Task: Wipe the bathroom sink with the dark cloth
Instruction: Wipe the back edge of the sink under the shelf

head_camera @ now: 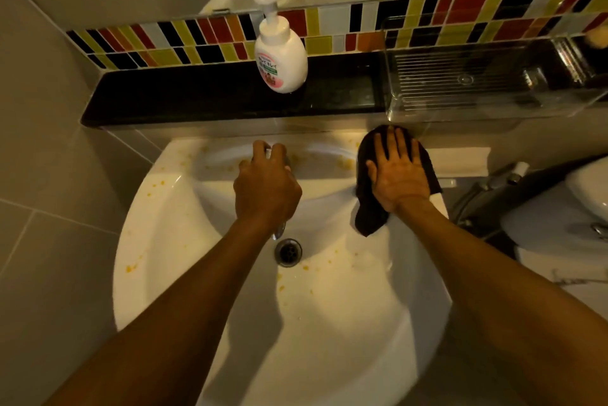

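Note:
A white bathroom sink [171,241] fills the middle of the view, speckled with yellow-orange spots on its rim and bowl. The drain [288,252] sits at the bowl's centre. My left hand [266,187] is closed around the chrome tap, whose spout tip [279,232] shows just below the wrist. My right hand [398,172] lies flat, fingers spread, pressing the dark cloth [370,218] onto the sink's back right rim. One end of the cloth hangs down into the bowl.
A white pump soap bottle [281,58] stands on the black ledge [184,93] behind the sink. A clear plastic tray [477,90] sits on the ledge at right. A toilet [559,208] is at the far right, grey tiled wall at left.

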Demonstrator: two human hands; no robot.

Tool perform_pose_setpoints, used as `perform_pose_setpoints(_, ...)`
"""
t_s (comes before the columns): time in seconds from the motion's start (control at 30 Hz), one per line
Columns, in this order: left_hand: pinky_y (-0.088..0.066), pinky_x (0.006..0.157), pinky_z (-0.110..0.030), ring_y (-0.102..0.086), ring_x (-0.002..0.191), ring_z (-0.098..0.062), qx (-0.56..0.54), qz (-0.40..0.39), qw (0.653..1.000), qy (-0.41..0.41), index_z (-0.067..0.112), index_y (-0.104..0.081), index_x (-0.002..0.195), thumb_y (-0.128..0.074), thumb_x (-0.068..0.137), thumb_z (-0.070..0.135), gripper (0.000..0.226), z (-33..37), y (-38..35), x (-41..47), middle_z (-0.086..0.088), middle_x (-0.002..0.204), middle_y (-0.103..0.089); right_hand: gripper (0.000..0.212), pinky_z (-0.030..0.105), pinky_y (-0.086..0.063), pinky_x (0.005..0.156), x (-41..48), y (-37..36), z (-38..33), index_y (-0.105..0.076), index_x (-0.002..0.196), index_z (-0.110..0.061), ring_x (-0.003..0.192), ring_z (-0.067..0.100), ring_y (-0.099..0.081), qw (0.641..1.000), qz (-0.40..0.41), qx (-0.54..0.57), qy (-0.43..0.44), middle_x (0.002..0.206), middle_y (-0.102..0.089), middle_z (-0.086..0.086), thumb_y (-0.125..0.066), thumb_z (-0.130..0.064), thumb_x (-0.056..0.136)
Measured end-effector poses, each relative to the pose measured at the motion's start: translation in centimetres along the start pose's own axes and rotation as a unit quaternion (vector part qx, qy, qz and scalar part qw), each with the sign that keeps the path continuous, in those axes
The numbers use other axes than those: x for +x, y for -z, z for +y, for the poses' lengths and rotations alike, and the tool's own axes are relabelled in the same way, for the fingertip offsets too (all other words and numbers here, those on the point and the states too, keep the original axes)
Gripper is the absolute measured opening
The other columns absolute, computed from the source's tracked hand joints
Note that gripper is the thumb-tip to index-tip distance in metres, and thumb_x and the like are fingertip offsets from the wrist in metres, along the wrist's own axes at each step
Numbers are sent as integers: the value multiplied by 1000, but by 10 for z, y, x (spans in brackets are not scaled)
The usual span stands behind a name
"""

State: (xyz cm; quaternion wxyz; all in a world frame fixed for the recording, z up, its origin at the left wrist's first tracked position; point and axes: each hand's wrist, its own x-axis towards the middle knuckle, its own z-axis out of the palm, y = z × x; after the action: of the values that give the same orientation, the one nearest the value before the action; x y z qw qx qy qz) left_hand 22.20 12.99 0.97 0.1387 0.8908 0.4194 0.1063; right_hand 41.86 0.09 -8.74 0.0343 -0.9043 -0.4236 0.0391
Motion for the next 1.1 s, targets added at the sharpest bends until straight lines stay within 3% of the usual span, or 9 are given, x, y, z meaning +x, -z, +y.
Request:
perform_pose_setpoints(0.2,-55,83,-46,-57,97,-33,-8,-13,1000,4,15,-51,121,-54,90,23,33,2,3,-2,-10,131,-45,60,44,0,121,-17,-1,13,-4,152,-18,149,28,3,999,-13,29,-11,162,-2,8,-22,-40,100)
perform_pose_setpoints(0.43,-50,87,-44,-54,104,-35,5,-29,999,18,16,-49,128,-55,90,23,39,7,7,-4,-11,135,-44,64,44,-5,121,-140,-5,13,-6,151,-6,148,29,-2,992,-9,84,-97,160,-7,16,-24,-34,97)
perform_pose_setpoints(0.57,-48,92,-48,-54,109,-38,9,-35,999,21,15,-48,131,-52,92,24,40,10,10,-6,-13,136,-44,62,46,-15,120,-218,-12,-10,-6,152,-12,148,22,3,961,5,203,-186,161,-1,6,-30,-34,99)
perform_pose_setpoints(0.7,-47,92,-47,-54,111,-38,18,-36,999,19,14,-48,130,-54,92,25,40,10,12,-7,-13,137,-44,66,50,-22,117,-275,-16,-35,-5,152,-15,148,28,-11,939,-1,249,-238,162,-3,8,-31,-40,97)
perform_pose_setpoints(0.87,-47,91,-48,-55,110,-38,15,-26,999,17,14,-49,129,-54,92,25,39,8,9,-6,-13,136,-45,67,47,-13,120,-239,-12,-33,-5,151,-9,148,27,5,951,1,198,-237,161,3,12,-35,-37,98)
perform_pose_setpoints(1.1,-49,87,-43,-53,105,-35,-14,-21,1000,8,14,-49,126,-59,88,23,41,7,8,-5,-11,133,-45,60,48,-3,120,-108,-4,1,-2,151,-10,148,26,-1,993,-4,26,-114,161,-7,12,-21,-35,99)
